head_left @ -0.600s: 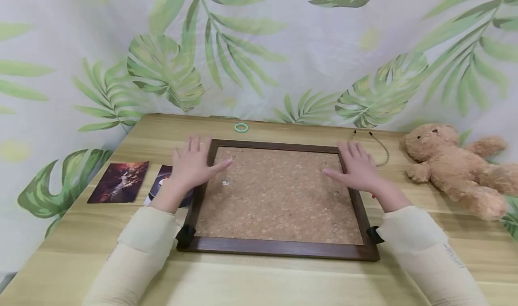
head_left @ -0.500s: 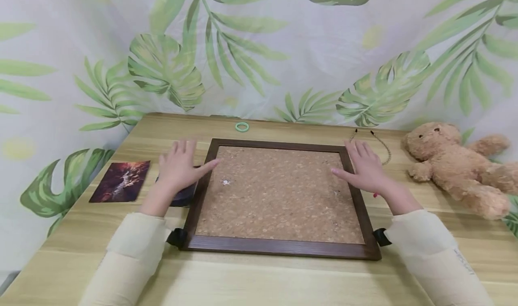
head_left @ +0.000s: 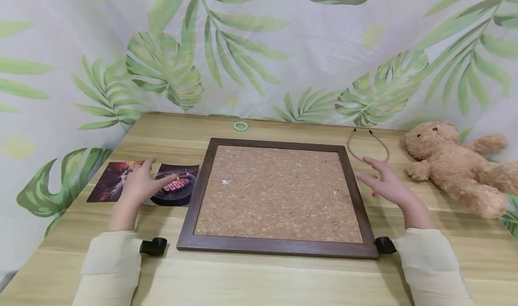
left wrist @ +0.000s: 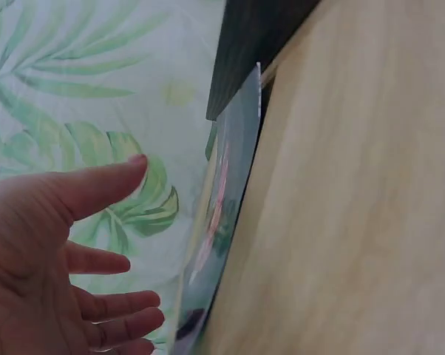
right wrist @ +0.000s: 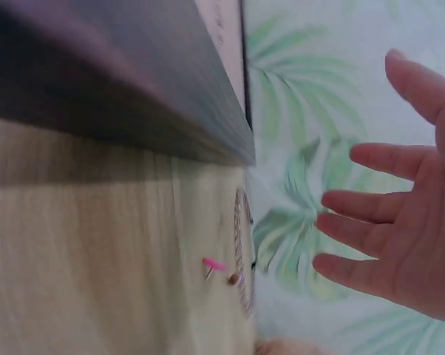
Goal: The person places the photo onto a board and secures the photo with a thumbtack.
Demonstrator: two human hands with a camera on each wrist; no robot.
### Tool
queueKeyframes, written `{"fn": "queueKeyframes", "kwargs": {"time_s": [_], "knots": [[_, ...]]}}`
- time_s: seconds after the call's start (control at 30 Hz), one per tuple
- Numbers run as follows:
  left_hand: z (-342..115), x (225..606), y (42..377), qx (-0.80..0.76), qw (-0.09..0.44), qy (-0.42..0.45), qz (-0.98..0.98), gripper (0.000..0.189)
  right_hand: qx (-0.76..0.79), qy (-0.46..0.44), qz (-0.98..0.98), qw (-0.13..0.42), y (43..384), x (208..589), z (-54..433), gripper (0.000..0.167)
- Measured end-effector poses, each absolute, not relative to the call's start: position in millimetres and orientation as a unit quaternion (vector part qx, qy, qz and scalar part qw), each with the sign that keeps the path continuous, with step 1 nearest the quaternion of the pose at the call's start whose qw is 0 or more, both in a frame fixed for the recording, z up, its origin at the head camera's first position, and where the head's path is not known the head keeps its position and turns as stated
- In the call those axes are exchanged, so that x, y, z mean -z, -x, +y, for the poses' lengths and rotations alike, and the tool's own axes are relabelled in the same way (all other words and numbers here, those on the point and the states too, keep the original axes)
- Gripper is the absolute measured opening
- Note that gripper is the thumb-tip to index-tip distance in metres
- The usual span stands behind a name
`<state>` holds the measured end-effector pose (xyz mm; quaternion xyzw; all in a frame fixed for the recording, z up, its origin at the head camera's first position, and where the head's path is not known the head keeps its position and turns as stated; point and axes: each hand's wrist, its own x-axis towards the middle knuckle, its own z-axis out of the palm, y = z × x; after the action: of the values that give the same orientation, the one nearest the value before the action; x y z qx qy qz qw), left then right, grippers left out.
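A corkboard [head_left: 283, 193] in a dark brown wooden frame [head_left: 279, 245] lies flat on the wooden table. My left hand [head_left: 139, 184], fingers apart and holding nothing, is left of it, over two pictures. The left wrist view shows this hand [left wrist: 75, 274] beside the curled edge of the food picture [left wrist: 226, 185]. My right hand [head_left: 386, 184] holds nothing just right of the frame, thumb and fingers spread. A pink pushpin [right wrist: 213, 264] stands on the table below it, with a small brownish thing [right wrist: 233, 279] beside it.
The food picture [head_left: 171, 196] and a dark reddish picture [head_left: 109, 184] lie on the left. At the back are a green ring [head_left: 240, 126] and a thin chain [head_left: 382, 146]. A teddy bear [head_left: 457, 166] lies on the right. Leaf-patterned cloth [head_left: 259, 50] hangs behind the table.
Both hands have drawn apart from over the board's sides and back toward the person, the left one farther. The food picture and the pushpin show more now; the board stays put.
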<state>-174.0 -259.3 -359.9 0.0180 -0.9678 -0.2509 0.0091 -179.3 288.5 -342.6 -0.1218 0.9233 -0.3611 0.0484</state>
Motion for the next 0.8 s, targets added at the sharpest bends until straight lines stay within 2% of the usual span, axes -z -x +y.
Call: {"fn": "queueKeyframes", "kwargs": {"time_s": [0.13, 0.47, 0.67, 0.8], "knots": [[-264, 366, 177, 0.256, -0.004, -0.003, -0.967, 0.079, 0.383, 0.079, 0.92, 0.015, 177, 355, 304, 0.054], [-267, 376, 178, 0.249, -0.01, -0.012, -0.968, 0.067, 0.358, 0.068, 0.93, 0.041, 176, 381, 323, 0.025], [-266, 379, 177, 0.256, -0.012, -0.021, -0.967, 0.062, 0.362, 0.064, 0.929, 0.046, 177, 389, 329, 0.018], [-265, 380, 178, 0.263, -0.008, -0.02, -0.965, 0.052, 0.353, 0.057, 0.933, 0.036, 178, 393, 333, 0.014]]}}
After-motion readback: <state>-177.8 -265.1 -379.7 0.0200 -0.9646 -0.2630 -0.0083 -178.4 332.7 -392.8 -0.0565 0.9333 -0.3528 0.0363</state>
